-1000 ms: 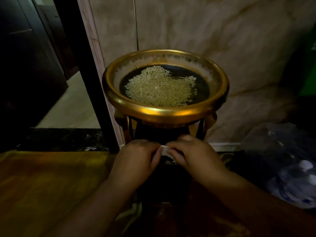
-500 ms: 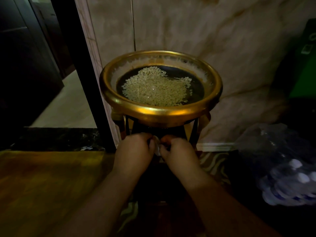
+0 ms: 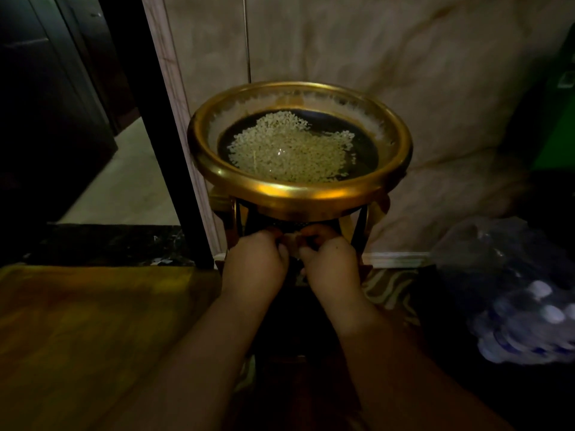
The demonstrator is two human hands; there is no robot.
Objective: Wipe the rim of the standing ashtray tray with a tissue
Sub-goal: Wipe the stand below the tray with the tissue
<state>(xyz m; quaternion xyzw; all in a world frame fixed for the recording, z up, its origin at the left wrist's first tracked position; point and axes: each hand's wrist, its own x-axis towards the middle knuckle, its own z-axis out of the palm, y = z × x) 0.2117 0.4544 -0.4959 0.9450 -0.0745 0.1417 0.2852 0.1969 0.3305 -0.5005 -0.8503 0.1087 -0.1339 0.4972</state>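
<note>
A round golden ashtray tray (image 3: 298, 197) stands on a dark stand against the marble wall. Its dark bowl holds a heap of pale gravel (image 3: 289, 149). Just below the tray's near rim my left hand (image 3: 256, 261) and my right hand (image 3: 329, 259) are pressed close together. Between their fingertips they pinch a small white tissue (image 3: 292, 244), mostly hidden by the fingers. Neither hand touches the rim.
A dark door frame (image 3: 161, 144) stands left of the tray, with a lit floor beyond. A pack of plastic water bottles (image 3: 522, 300) lies on the floor at the right. A green object (image 3: 557, 119) sits at the far right. A patterned carpet (image 3: 389, 293) lies below.
Both hands have drawn closer together and moved up toward the underside of the tray, bunching the tissue smaller between the fingers. The view has shifted slightly.
</note>
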